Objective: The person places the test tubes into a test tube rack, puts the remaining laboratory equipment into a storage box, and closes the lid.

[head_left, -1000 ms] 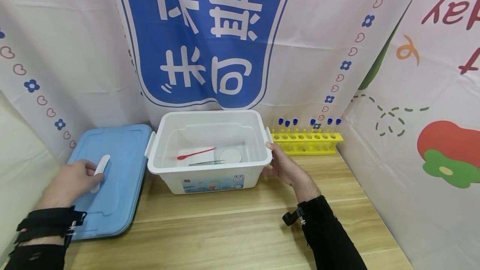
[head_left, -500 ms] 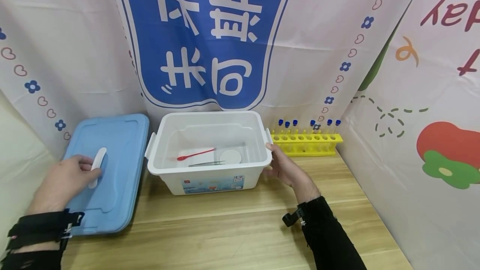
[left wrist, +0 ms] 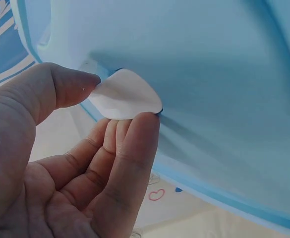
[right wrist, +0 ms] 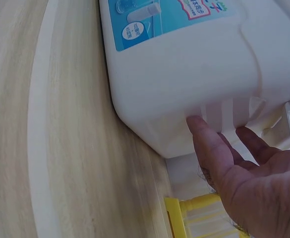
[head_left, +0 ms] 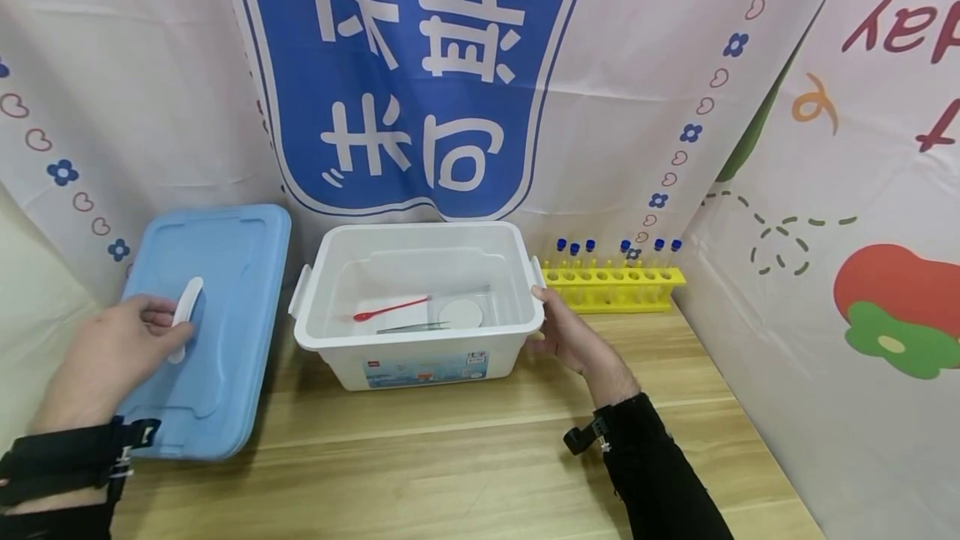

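Note:
My left hand holds a white curved handle on a blue lid, thumb on one side and fingers on the other. In the left wrist view the handle stands out from the lid's pale blue face. The lid stands left of a white plastic tub. At the tub's right end rests my right hand, near its side latch. In the right wrist view the fingers of this hand extend against the tub's side wall; some fingertips are partly hidden.
Inside the tub lie a red spoon, tweezers and a round white disc. A yellow rack with several blue-capped tubes stands behind the right hand. A printed cloth hangs behind the wooden table.
The blue lid has shifted back and slightly left, with my left hand on its handle moving along. The tub and my right hand have stayed in place.

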Action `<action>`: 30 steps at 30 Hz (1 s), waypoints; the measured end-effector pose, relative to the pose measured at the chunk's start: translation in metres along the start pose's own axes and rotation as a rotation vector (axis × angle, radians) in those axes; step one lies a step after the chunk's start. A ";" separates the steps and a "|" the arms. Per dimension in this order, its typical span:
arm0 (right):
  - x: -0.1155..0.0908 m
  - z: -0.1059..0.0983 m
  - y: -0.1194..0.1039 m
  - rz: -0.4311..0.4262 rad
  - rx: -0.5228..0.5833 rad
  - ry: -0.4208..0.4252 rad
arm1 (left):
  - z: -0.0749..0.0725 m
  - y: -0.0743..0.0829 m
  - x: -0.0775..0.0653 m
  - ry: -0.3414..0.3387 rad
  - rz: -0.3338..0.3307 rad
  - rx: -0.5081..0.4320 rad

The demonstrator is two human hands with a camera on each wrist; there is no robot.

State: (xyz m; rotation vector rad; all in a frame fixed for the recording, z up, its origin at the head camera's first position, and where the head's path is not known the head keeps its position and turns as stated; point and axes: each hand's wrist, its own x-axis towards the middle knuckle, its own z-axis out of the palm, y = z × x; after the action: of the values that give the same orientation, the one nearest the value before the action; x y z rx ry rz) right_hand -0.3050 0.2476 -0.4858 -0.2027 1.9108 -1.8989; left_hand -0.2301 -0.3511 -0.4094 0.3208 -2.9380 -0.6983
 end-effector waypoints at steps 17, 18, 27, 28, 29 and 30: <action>0.001 0.009 -0.001 0.019 -0.004 0.052 | -0.022 0.012 -0.001 0.088 0.076 -0.041; 0.002 0.010 -0.001 0.021 -0.004 0.056 | -0.023 0.012 -0.001 0.092 0.087 -0.046; 0.001 0.022 0.000 -0.001 0.017 0.036 | -0.038 0.024 0.006 0.134 0.140 -0.100; 0.001 0.023 0.000 -0.003 0.016 0.031 | -0.040 0.026 0.007 0.138 0.146 -0.106; 0.001 0.024 0.000 -0.003 0.017 0.029 | -0.042 0.029 0.008 0.141 0.152 -0.112; 0.001 0.025 0.000 -0.004 0.017 0.028 | -0.043 0.031 0.009 0.146 0.159 -0.116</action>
State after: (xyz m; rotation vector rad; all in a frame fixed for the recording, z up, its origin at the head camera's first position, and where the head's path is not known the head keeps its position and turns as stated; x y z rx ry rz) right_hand -0.2962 0.2242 -0.4855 -0.1752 1.9126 -1.9296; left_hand -0.2379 -0.3448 -0.3563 0.1200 -2.7348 -0.7821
